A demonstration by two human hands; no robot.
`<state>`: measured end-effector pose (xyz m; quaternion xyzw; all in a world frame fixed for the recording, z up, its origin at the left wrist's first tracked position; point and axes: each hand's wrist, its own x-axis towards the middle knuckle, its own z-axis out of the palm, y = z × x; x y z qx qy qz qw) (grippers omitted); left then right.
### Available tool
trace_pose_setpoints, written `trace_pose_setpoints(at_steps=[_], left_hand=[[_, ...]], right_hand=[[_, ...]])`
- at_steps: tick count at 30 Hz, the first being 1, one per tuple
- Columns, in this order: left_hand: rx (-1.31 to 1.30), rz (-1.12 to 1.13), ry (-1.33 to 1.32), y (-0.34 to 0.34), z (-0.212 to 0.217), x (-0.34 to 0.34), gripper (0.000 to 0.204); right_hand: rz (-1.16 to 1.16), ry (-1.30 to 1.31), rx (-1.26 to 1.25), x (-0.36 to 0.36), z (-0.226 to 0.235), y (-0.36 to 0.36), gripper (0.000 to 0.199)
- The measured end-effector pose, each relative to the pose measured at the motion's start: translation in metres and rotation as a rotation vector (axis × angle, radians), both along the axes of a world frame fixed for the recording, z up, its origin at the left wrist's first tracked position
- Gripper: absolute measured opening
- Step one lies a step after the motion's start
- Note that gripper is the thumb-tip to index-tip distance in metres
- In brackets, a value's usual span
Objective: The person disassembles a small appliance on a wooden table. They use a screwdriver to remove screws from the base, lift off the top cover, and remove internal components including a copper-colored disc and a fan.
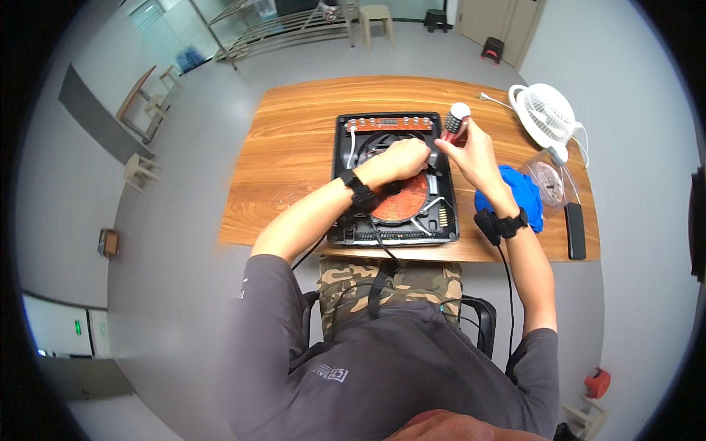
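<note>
Screwdriver (pixel 454 122) clasped in right hand's (pixel 471 151) closed grip; left hand (pixel 403 158) touches cooker (pixel 395 180).

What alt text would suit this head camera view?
A seated person's left hand reaches into an opened induction cooker on a wooden table, while the right hand holds a screwdriver. A blue cloth and white fan lie nearby.

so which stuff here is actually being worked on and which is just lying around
In use:
opened cooker
copper coil
screwdriver in right hand
left hand inside cooker

Lying about:
white fan
blue cloth
plastic bag
black bar
</note>
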<state>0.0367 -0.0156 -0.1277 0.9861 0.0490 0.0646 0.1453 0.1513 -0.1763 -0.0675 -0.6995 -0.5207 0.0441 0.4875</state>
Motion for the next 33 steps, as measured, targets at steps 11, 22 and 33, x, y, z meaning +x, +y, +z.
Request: trace_pose_setpoints(at_steps=[11, 22, 33], left_hand=[[-0.13, 0.086, -0.064, 0.049, 0.041, -0.045, 0.018], [-0.301, 0.471, 0.319, 0.135, -0.005, -0.204, 0.007], [-0.274, 0.529, 0.323, 0.136, -0.035, -0.227, 0.008]], right_hand=[[0.049, -0.01, -0.034, -0.019, 0.01, 0.01, 0.036], [0.244, 0.026, -0.073, -0.066, 0.014, 0.039, 0.04], [0.327, -0.001, -0.094, -0.096, 0.016, 0.044, 0.04]])
